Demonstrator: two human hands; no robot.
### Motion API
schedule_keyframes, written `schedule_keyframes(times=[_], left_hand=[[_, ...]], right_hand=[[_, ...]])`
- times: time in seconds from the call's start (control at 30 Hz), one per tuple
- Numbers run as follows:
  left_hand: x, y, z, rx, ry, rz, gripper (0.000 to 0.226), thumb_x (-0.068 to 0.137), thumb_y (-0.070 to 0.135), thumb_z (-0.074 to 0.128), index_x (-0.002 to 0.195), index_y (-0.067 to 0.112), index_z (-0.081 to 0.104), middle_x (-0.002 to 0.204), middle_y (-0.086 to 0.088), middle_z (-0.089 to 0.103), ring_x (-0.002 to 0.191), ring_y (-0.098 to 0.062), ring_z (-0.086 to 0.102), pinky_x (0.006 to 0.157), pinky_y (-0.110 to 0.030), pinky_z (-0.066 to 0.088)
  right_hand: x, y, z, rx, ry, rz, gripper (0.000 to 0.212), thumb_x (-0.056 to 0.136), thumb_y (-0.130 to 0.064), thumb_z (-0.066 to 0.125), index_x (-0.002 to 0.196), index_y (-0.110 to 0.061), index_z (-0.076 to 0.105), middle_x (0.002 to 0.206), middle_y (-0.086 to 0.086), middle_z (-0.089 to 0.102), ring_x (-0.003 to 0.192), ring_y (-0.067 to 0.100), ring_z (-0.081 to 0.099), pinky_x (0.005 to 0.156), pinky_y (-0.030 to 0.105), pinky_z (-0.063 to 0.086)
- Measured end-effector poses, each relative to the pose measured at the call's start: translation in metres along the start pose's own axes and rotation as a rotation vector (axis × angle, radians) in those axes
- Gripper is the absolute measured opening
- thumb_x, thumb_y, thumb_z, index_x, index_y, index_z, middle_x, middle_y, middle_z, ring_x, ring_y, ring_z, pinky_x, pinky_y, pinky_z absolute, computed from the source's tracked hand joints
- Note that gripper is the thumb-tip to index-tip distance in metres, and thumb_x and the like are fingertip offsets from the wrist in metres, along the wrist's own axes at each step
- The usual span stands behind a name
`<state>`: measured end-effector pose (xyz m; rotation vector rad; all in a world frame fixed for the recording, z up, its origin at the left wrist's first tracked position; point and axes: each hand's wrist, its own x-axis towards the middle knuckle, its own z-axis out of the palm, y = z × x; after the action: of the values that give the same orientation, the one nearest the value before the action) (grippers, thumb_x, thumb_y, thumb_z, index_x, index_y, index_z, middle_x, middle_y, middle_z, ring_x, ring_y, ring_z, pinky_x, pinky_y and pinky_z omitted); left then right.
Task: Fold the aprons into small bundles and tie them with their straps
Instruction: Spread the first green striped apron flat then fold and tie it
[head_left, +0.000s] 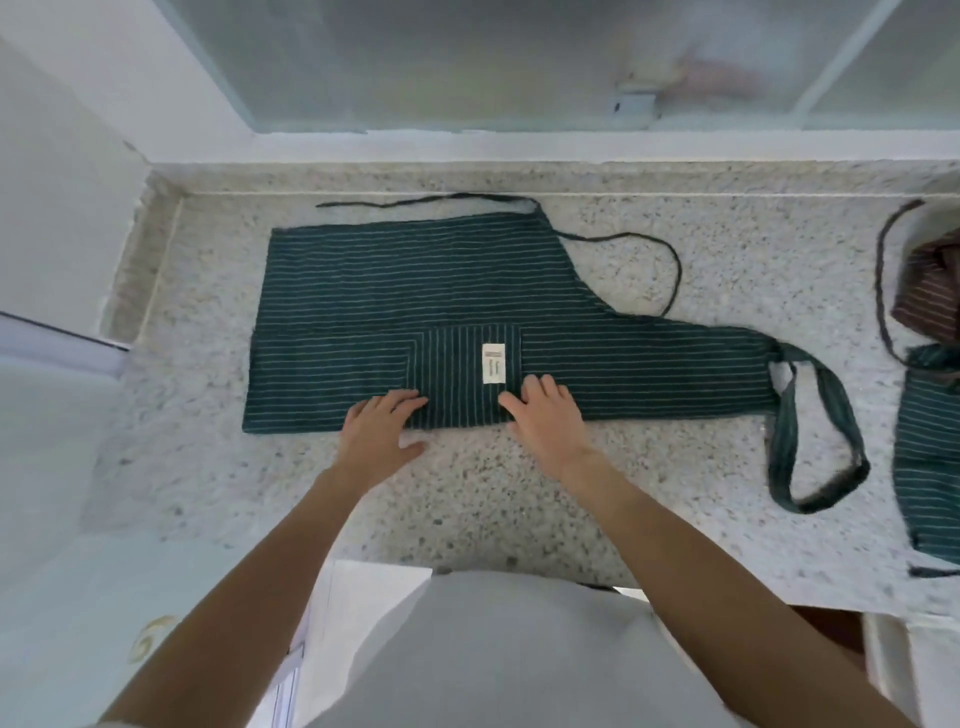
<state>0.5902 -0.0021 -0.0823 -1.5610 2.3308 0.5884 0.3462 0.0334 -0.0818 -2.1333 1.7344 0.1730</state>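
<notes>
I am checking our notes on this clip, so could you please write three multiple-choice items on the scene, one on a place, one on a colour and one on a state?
1. Where does the small white rectangular label sit?
A. on the pocket of the dark green white-striped apron
B. on the speckled stone counter
C. on the wide neck loop

2. What colour is the crumpled striped cloth at the right edge?
A. yellow
B. brown
C. white

3. How do the left hand and right hand lie?
A. both curled round a thin strap
B. both raised off the apron
C. both flat on the apron's near edge

Answers: 1 A, the label lies on the pocket patch between the hands; 2 B, its folds show brown with pale stripes; 3 C, the fingers lie straight on the fabric.
</notes>
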Motion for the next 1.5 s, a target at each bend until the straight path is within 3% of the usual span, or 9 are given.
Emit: schedule_keyframes(times=[0.1,0.23,0.37,0.5,0.57,0.77,1.1,1.37,1.5], left_hand=[[-0.006,-0.016,-0.002,0.01,-0.003,0.084,0.051,0.089,0.049,0.053,0.136,0.033,0.041,0.138,0.008,0.039,0.125,-0.017,0.041,0.103,-0.037,0.031],[-0.023,-0.049,0.002,-0.065,0.091,0.076,0.034,0.091,0.028,0.055,0.125,0.026,0.055,0.126,0.005,0.053,0.115,-0.019,0.049,0.094,-0.035,0.041],[-0.039,-0.082,-0.007,-0.166,0.165,0.075,0.024,0.096,0.027,0.049,0.113,0.021,0.065,0.103,0.001,0.07,0.09,-0.02,0.065,0.072,-0.031,0.049],[-0.041,-0.094,-0.038,-0.075,0.302,0.059,0.024,0.095,0.038,0.048,0.106,0.021,0.063,0.076,-0.003,0.069,0.065,-0.024,0.064,0.049,-0.026,0.036],[-0.035,-0.097,-0.058,-0.036,0.373,0.045,0.023,0.095,0.037,0.05,0.103,0.02,0.061,0.067,-0.003,0.066,0.055,-0.024,0.06,0.043,-0.022,0.025],[0.018,-0.107,-0.105,0.04,0.467,0.103,0.019,0.097,0.03,0.046,0.103,0.017,0.06,0.087,-0.003,0.07,0.071,-0.024,0.065,0.052,-0.027,0.038],[0.121,-0.119,-0.113,0.085,0.287,0.074,0.028,0.1,0.027,0.038,0.115,0.015,0.058,0.1,-0.008,0.067,0.089,-0.025,0.061,0.069,-0.033,0.046],[0.151,-0.133,-0.094,0.051,0.26,0.094,0.028,0.101,0.028,0.036,0.114,0.016,0.058,0.101,-0.006,0.068,0.086,-0.024,0.063,0.064,-0.033,0.046],[0.157,-0.139,-0.091,0.043,0.3,0.096,0.028,0.1,0.029,0.04,0.113,0.017,0.062,0.095,-0.007,0.07,0.081,-0.026,0.065,0.061,-0.032,0.046]], right_hand=[[-0.004,-0.012,0.005,-0.03,0.106,-0.074,0.024,0.082,-0.01,0.064,0.106,-0.009,0.062,0.109,0.015,0.057,0.105,0.033,0.053,0.09,0.042,0.044],[-0.021,-0.023,0.009,0.038,0.176,-0.012,0.022,0.091,-0.016,0.051,0.107,-0.004,0.059,0.104,0.011,0.065,0.097,0.026,0.061,0.094,0.039,0.046],[-0.034,-0.037,0.008,0.072,0.23,0.069,0.005,0.09,-0.014,0.055,0.089,-0.01,0.055,0.06,0.001,0.059,0.046,0.019,0.047,0.056,0.033,0.05],[-0.032,-0.039,-0.014,0.038,0.35,0.109,0.013,0.096,-0.022,0.049,0.096,-0.012,0.057,0.061,0.0,0.06,0.038,0.019,0.048,0.035,0.02,0.022],[-0.022,-0.035,-0.029,0.045,0.375,0.11,0.016,0.097,-0.024,0.048,0.099,-0.011,0.057,0.064,0.002,0.06,0.042,0.021,0.05,0.036,0.022,0.025],[0.042,-0.015,-0.072,0.065,0.343,0.181,0.025,0.1,-0.026,0.039,0.109,-0.008,0.054,0.094,0.013,0.062,0.074,0.033,0.06,0.057,0.039,0.049],[0.118,0.011,-0.07,0.027,0.052,0.375,0.037,0.102,-0.024,0.031,0.131,-0.003,0.039,0.117,0.015,0.059,0.094,0.032,0.061,0.069,0.035,0.044],[0.135,0.017,-0.064,-0.146,0.063,0.404,0.03,0.101,-0.028,0.036,0.117,-0.009,0.053,0.108,0.01,0.062,0.083,0.03,0.063,0.058,0.031,0.038],[0.144,0.013,-0.066,-0.259,0.078,0.372,0.02,0.087,-0.016,0.066,0.094,0.001,0.06,0.071,0.015,0.063,0.043,0.029,0.057,0.041,0.023,0.024]])
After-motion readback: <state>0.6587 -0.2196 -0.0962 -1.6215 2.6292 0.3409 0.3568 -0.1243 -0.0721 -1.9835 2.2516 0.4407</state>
